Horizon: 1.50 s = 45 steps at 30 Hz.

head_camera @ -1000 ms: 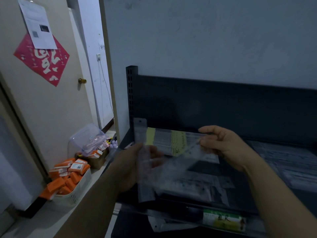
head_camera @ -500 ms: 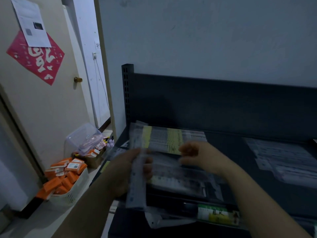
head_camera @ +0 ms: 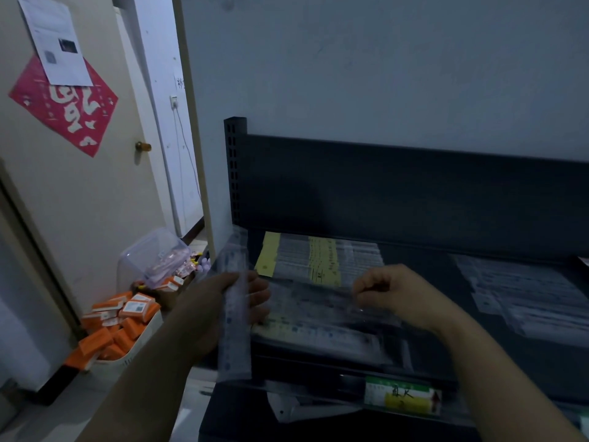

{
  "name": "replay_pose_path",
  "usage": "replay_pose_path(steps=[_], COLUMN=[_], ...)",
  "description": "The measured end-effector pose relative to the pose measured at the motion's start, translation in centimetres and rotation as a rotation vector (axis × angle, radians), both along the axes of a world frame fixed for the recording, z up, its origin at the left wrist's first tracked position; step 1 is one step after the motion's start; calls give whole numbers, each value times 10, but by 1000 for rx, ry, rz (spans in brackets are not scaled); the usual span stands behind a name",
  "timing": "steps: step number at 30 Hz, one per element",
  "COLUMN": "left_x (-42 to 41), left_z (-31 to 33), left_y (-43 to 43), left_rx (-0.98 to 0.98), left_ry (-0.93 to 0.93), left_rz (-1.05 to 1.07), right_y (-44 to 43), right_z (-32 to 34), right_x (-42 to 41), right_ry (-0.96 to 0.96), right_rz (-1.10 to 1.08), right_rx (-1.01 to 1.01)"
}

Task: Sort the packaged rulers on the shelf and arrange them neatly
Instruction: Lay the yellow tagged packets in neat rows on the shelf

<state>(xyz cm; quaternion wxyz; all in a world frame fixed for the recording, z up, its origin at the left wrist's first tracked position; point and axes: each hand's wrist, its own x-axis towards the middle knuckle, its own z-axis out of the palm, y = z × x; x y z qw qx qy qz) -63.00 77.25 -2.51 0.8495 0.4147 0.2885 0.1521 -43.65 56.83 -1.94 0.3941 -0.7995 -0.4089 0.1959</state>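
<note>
**A:** What sits nearest the camera?

**B:** The front lip of the black shelf (head_camera: pixel 302 366), with a green and yellow label (head_camera: pixel 402 397) fixed to it.

**A:** And the person's hands?

**B:** The left hand (head_camera: pixel 216 304) has its fingers curled round a packaged ruler (head_camera: pixel 235 314). That ruler stands nearly upright at the shelf's left end, and its top reaches up beside the perforated post (head_camera: pixel 235 167).

**A:** The other one?

**B:** The right hand (head_camera: pixel 401 296) hovers with its fingers curled in, just above the front pile (head_camera: pixel 318 333) of clear ruler packs lying crosswise on the shelf. A clear pack seems to run under the fingertips, but blur hides whether they grip it.

**A:** Further back?

**B:** A back pile (head_camera: pixel 322 260) lies along the rear of the shelf, with yellow paper slips among the packs. A right pile (head_camera: pixel 526 301) lies well apart from it, spread loosely over the shelf's right part. Behind both rises the dark back panel (head_camera: pixel 414 193), then the pale wall (head_camera: pixel 382 59).

**A:** And off to the left?

**B:** On the floor stands a white basket (head_camera: pixel 127 357) filled with orange boxes (head_camera: pixel 95 341), with a clear tub (head_camera: pixel 153 253) behind it. Farther still is a door (head_camera: pixel 79 202) with a brass knob (head_camera: pixel 143 146), a red paper square (head_camera: pixel 63 103) and a white sheet (head_camera: pixel 57 39).
</note>
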Motion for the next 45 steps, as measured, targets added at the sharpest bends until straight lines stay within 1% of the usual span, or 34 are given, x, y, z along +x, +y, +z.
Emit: replay_pose_path(steps=[3, 5, 9, 11, 13, 14, 17, 18, 19, 20, 22, 23, 25, 27, 28, 29, 31, 33, 35, 37, 38, 40, 41, 42, 43, 45], left_x=[1, 3, 10, 16, 22, 24, 30, 32, 34, 37, 40, 41, 40, 36, 35, 34, 35, 33, 35, 32, 30, 22, 22, 21, 22, 24], left_z=[0, -2, 5, 6, 2, 1, -3, -5, -7, -10, -11, -9, -6, -2, -2, -2, -4, 2, 1, 0, -3, -8, -12, -19, -26, -39], left_y=[0, -2, -18, -24, -26, -26, -22, -18, -13, -9, -6, -8, -17, -25, -26, -26, -24, -29, -36, -39, -36, -25, -15, -3, 8, 27], left_rx=[23, 89, 196, 280, 361, 371, 258, 222, 185, 143, 56, 34, 61, 121, 126, 104, 29, 5, 17, 84, 108, 88, 53, 25, 15, 33], left_ry=[13, 27, -30, -8, 30, 31, 7, -10, -42, -82, -152, -174, -195, -157, -126, -101, -45, -48, -131, -144, -125, -100, -103, -105, -91, -29], left_rz=[-7, -25, -207, -241, -185, -149, -15, 32, 73, 103, 125, 107, 15, -79, -113, -138, -185, -294, -446, -428, -364, -236, -182, -135, -97, -48], right_y=[-2, 0, 12, 18, 24, 27, 29, 28, 27, 26, 30, 34, 43, 48, 48, 47, 46, 48, 50, 47, 43, 31, 24, 17, 12, 5], right_z=[7, 9, 12, 15, 14, 13, 2, -2, -5, -7, -7, -7, -6, -4, -2, 1, 5, 8, 7, 7, 6, 1, -2, -6, -9, -12], right_x=[2, 1, -3, -7, -10, -11, -7, -6, -6, -8, -13, -16, -23, -26, -24, -23, -24, -29, -32, -30, -26, -12, -7, -3, -2, -3], right_ry=[7, 14, -51, -69, -85, -93, -223, -249, -234, -174, 60, 188, 404, 589, 645, 662, 637, 621, 629, 594, 484, 90, -55, -134, -168, -188], right_rz=[28, 36, 33, 37, 17, -32, -292, -357, -395, -411, -382, -358, -327, -295, -264, -223, -126, -48, 15, 4, -27, -52, -26, 11, 43, 85], right_rx=[0, 30, 44, 22, 28, 64, 263, 321, 364, 390, 419, 412, 406, 492, 526, 523, 438, 353, 311, 282, 239, 36, -78, -179, -251, -304])
